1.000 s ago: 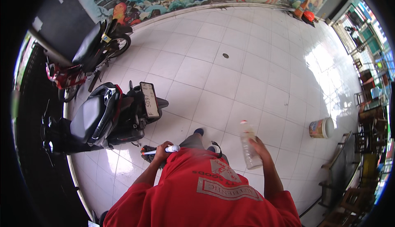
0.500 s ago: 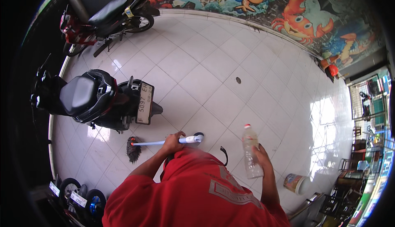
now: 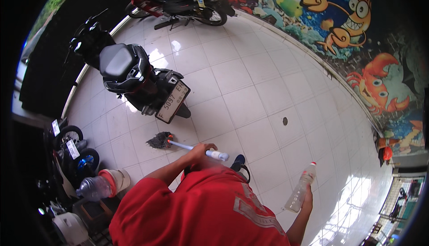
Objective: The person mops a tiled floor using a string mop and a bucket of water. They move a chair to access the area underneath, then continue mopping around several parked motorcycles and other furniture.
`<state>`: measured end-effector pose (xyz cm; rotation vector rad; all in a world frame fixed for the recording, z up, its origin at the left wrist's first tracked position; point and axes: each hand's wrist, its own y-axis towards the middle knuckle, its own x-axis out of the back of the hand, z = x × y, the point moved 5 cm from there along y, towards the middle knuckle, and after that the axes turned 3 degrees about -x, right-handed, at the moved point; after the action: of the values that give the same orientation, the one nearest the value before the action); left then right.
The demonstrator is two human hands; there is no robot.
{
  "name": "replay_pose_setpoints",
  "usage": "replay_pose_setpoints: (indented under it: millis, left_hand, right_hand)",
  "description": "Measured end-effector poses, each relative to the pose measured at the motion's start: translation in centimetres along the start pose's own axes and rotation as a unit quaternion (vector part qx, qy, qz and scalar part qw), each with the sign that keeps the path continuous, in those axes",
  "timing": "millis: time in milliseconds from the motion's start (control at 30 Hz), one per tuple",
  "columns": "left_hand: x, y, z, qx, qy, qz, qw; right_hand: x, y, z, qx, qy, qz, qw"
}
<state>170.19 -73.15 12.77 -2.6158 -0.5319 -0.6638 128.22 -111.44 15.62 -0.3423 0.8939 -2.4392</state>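
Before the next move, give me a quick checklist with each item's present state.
1. Left hand gripping the blue mop handle: ok.
2. Right hand holding the clear plastic bottle: ok.
3. Red cap on the bottle: ok; its tightness does not show.
4. Dark grey mop head apart from the black scooter: ok, tiled floor shows between them.
5. Bottle upright: not ok, it is tilted.
6. Amount of liquid in the bottle: cannot tell.
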Motion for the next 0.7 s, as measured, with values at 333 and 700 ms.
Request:
replay_pose_setpoints:
  millis: [333,700]
  left_hand:
    - [-3.9,0.2,-8.8,0.02,-0.045,-0.129,0.99]
    - [4.0,8.9,-11.4,0.082,-0.117,-0.242,0.96]
  right_hand:
    - [-20.6,16.2,29.5,0.286,-0.816,0.039,0.501]
    - [-50.5,12.9,47.5,0.553,-0.696,0.069,0.452]
